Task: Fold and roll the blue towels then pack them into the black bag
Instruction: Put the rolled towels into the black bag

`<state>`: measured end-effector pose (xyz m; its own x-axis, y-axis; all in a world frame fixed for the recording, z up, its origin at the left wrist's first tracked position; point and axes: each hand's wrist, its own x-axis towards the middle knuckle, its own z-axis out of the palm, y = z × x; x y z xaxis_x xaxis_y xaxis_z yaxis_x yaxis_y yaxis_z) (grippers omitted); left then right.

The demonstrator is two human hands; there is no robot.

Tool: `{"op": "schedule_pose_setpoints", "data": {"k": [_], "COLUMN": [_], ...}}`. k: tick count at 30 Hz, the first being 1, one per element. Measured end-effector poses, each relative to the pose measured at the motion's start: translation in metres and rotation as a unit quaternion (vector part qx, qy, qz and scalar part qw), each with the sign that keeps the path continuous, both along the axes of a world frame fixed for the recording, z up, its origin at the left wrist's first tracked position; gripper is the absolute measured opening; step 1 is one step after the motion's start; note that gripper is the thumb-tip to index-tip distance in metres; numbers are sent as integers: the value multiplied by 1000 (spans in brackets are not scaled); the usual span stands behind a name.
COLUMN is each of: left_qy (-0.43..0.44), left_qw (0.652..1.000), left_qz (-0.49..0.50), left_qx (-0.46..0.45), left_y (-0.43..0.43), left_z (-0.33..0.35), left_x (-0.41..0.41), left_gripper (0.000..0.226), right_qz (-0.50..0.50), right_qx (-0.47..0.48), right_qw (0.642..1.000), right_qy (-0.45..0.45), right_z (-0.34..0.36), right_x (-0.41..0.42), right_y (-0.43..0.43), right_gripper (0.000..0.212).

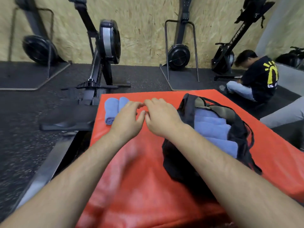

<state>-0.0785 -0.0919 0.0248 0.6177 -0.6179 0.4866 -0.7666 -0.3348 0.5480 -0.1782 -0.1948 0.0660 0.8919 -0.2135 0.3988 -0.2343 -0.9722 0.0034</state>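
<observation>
Lying side by side at the far left corner of the red mat, two blue towels are rolled into tight cylinders. The outer roll shows its spiral end toward the camera. The inner roll touches it and is mostly covered by the left hand, so only its far end shows. That hand hovers palm down with fingers loosely curled and nothing seen in them; whether it touches the roll beneath cannot be told. Just beside it, the right hand is held the same way, fingers relaxed and bent, empty as far as the blurred frame shows, its fingertips almost meeting those of the left. To the right the black bag lies on the mat with its mouth wide open, thin cords running along its rim. Inside it the packed towels lie as soft blue rolls across the opening. The right forearm crosses the bag's near left part, and the number of rolls is hard to count. The bag's lower end is a dark, blurred mass.
</observation>
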Motion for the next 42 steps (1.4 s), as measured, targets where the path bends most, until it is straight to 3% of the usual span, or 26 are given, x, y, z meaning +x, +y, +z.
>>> {"op": "schedule_pose_setpoints", "data": {"k": [5, 10, 16, 23, 26, 28, 31, 33, 36, 38, 39, 42], "left_qy": [-12, 21, 33, 176, 300, 399, 447, 440, 372, 327, 311, 289], "left_qw": [980, 968, 972, 977, 950, 914, 883, 883, 917, 928, 929, 925], "left_qz": [126, 145, 136, 89, 86, 42, -44, -74, -122, -173, -199, -248], "left_qx": [155, 202, 189, 78, 6, -69, -137, -143, -81, -39, -26, 6], "left_y": [26, 35, 31, 15, 9, 8, 7, 11, 20, 23, 22, 13], "left_z": [-16, -39, -51, -47, -31, -19, -6, -2, 7, 14, 17, 20], "left_x": [64, 98, 112, 102, 78, 59, 23, 4, -22, -45, -57, -82], "left_gripper": [37, 35, 35, 38, 48, 52, 44, 43, 50, 53, 55, 58], "right_qz": [-8, -67, -141, -150, -116, -85, -40, -21, -22, 20, 39, 44], "right_qx": [46, 246, 374, 474, 490, 506, 520, 450, 156, -14, -55, -77], "right_qw": [994, 958, 909, 867, 860, 851, 850, 892, 986, 998, 998, 995], "right_qy": [102, 130, 118, -14, -79, -112, -82, -29, -55, -49, -16, 55], "right_z": [-35, -79, -110, -97, -79, -62, -38, -29, -13, 1, 5, 10], "right_x": [96, 175, 210, 152, 102, 72, 25, -6, -55, -86, -98, -122], "right_y": [17, 18, 5, 3, 15, 25, 29, 21, -1, -16, -23, -39], "right_gripper": [43, 45, 61, 49, 49, 46, 50, 56, 48, 62, 68, 61]}}
